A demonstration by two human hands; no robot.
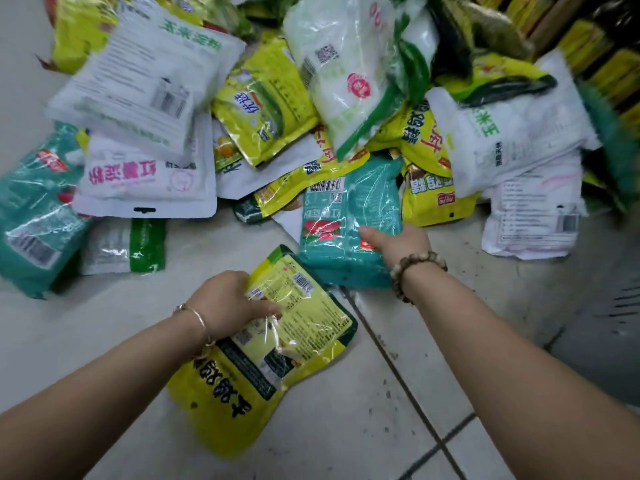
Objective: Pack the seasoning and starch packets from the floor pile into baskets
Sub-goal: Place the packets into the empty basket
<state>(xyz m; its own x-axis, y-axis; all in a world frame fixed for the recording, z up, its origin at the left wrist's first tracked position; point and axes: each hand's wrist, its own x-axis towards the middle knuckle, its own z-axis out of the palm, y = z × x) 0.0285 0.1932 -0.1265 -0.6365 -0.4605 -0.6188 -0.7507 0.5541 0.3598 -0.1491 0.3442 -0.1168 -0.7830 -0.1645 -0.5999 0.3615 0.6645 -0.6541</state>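
Observation:
A pile of seasoning and starch packets covers the tiled floor ahead of me, yellow, white and teal ones mixed. My left hand grips a stack of yellow packets just above the floor, thumb on top of the clear wrapper. My right hand holds a teal packet at the pile's near edge, thumb pressed on its face and fingers hidden behind it. Both wrists wear bracelets.
A second teal pack lies at the far left beside a white packet with pink print. A grey slotted basket wall shows at the right edge. Shelves with yellow goods stand at the top right. Bare tiles lie near me.

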